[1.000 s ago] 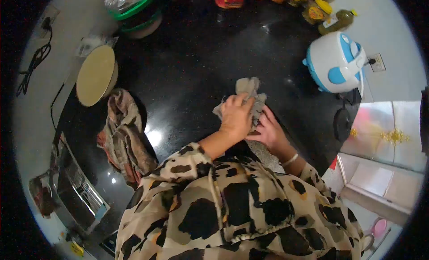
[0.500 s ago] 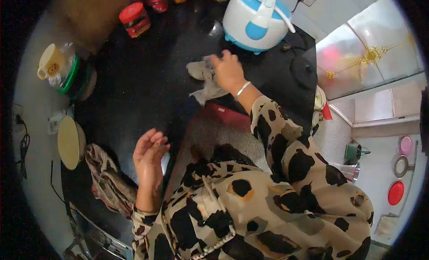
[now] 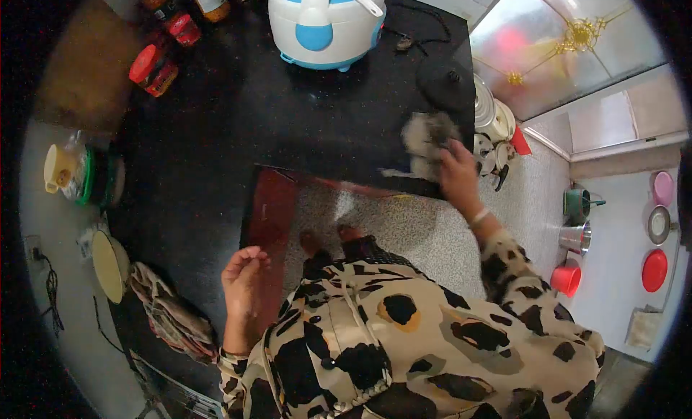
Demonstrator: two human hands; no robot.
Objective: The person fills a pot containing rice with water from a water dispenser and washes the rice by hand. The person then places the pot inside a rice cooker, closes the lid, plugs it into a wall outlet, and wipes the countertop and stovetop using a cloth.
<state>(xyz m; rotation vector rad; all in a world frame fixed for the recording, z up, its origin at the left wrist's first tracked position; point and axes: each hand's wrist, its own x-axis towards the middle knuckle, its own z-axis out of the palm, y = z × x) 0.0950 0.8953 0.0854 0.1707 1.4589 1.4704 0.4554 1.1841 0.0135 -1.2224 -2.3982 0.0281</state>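
My right hand (image 3: 460,175) is closed on a grey cloth (image 3: 425,141), which lies on the black countertop (image 3: 194,131) near its right end. The cloth is blurred, and a thin strip of it trails to the left along the front edge. Just above it is a round black lid (image 3: 441,80). My left hand (image 3: 245,278) hangs over the counter's front edge at lower left, fingers curled together, touching no object that I can make out. A crumpled brown cloth (image 3: 171,314) lies to its left.
A white and blue rice cooker (image 3: 324,30) stands at the back, with red-lidded jars (image 3: 153,72) to its left. A cream bowl (image 3: 109,266) and a green-rimmed container (image 3: 90,177) are at the left. Pots (image 3: 490,120) stand beyond the right edge.
My right hand has carried the grey cloth along the counter to the right. My left hand came off the cloth earlier and now stays low at the left. The view has shifted right.
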